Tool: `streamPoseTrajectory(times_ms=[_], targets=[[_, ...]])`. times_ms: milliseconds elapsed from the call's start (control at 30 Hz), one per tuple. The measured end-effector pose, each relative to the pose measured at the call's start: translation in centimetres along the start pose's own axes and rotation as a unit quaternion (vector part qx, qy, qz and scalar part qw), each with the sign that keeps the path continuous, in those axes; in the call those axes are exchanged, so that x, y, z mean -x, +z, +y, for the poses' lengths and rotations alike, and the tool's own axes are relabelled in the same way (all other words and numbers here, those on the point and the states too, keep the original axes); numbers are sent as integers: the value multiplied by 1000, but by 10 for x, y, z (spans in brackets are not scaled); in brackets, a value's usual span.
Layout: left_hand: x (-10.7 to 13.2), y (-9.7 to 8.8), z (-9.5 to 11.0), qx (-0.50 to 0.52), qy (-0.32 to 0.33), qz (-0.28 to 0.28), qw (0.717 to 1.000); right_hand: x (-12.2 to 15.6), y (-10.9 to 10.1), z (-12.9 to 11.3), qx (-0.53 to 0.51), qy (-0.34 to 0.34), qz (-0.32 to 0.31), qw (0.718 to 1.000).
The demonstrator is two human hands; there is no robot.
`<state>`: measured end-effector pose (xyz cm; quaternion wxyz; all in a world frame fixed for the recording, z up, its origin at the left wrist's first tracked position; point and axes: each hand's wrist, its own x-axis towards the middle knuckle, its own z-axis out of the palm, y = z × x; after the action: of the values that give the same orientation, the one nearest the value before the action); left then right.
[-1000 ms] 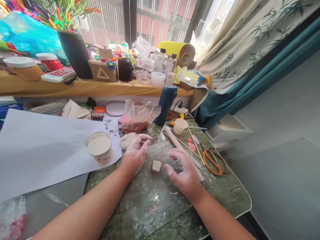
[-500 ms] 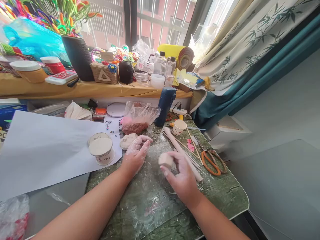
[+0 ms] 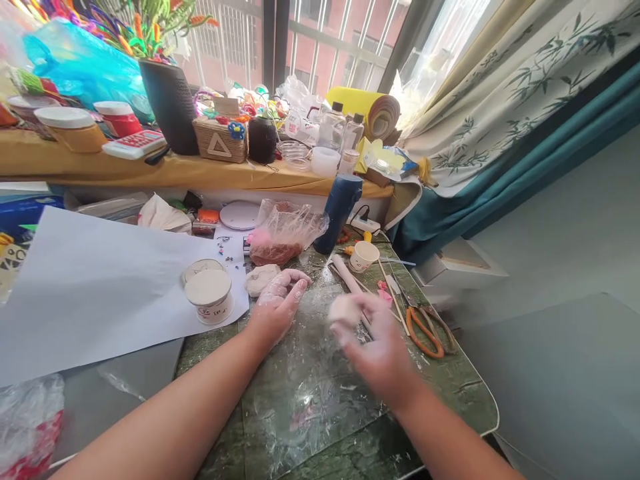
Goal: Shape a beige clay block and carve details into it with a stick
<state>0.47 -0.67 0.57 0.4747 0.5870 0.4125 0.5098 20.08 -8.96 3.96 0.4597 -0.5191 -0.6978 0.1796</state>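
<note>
Though powdery, green tabletop (image 3: pixel 457 381) beneath hands (image 3: pixel 277 305) (image 3: pixel 380 350), window (image 3: pixel 345 47) beyond.

Pinching a motion-blurred, pale clay lump (image 3: pixel 343 313) between thumb and fingers of the right hand (image 3: pixel 383 353), above a powder-flecked clear plastic sheet (image 3: pixel 295 387) on the green marbled table (image 3: pixel 455 393). Holding the left hand (image 3: pixel 277 303) loosely curled, whitened with powder, just beside an off-white clay mound (image 3: pixel 261 280). To the left, on white paper (image 3: pixel 115 287), a printed paper cup (image 3: pixel 214 312) with a pale top. Beyond the hands, a navy flask (image 3: pixel 339 213) near a clear bag (image 3: pixel 280 243) with reddish-brown contents. To the right, orange-handled scissors (image 3: pixel 425 337).
</note>
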Motion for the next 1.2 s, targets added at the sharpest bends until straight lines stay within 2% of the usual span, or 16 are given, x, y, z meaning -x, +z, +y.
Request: streamPoseTrajectory(times_ms=[33, 167, 267, 333, 400, 467, 533, 567, 667, 700, 767, 833, 867, 1000, 1100, 1200], targets=[[0, 0, 0, -2, 1, -2, 1000, 11, 8, 13, 52, 14, -46, 997], [1, 0, 0, -35, 9, -9, 999, 35, 27, 43, 116, 14, -60, 991], [1, 0, -2, -27, 12, -10, 1000, 32, 34, 43, 129, 4, -119, 984], [1, 0, -2, -15, 14, -8, 1000, 29, 37, 41, 145, -3, -131, 981], [1, 0, -3, -14, 17, -6, 1000, 25, 36, 38, 152, -46, -130, 979], [1, 0, -3, -17, 21, -6, 1000, 20, 28, 32, 152, -123, -136, 971], [1, -1, -5, -15, 22, -7, 1000, 11, 15, 20, 139, -170, -101, 970], [2, -1, -6, -16, 21, -8, 1000, 5, 8, 12, 120, -164, -54, 978], [2, -2, -9, -27, 16, -10, 999, -8, -4, -7, 15, -77, 142, 987], [2, -2, -9, -30, 14, -10, 999, -8, -4, -8, -11, -55, 172, 983], [3, -2, -9, -27, 14, -8, 1000, 0, 3, -2, -7, -38, 127, 991], [3, -2, -8, -20, 17, -7, 1000, 15, 14, 15, 65, -29, -19, 997], [3, -2, -7, -20, 19, -7, 1000, 22, 19, 23, 93, 0, -39, 995], [3, -2, -6, -33, 18, -16, 999, 33, 30, 44, 119, 67, -52, 989], [2, -1, -5, -30, 16, -14, 999, 25, 34, 43, 122, 53, -116, 984], [3, 0, -3, -22, 7, -13, 1000, 19, 36, 38, 139, 5, -128, 982]])
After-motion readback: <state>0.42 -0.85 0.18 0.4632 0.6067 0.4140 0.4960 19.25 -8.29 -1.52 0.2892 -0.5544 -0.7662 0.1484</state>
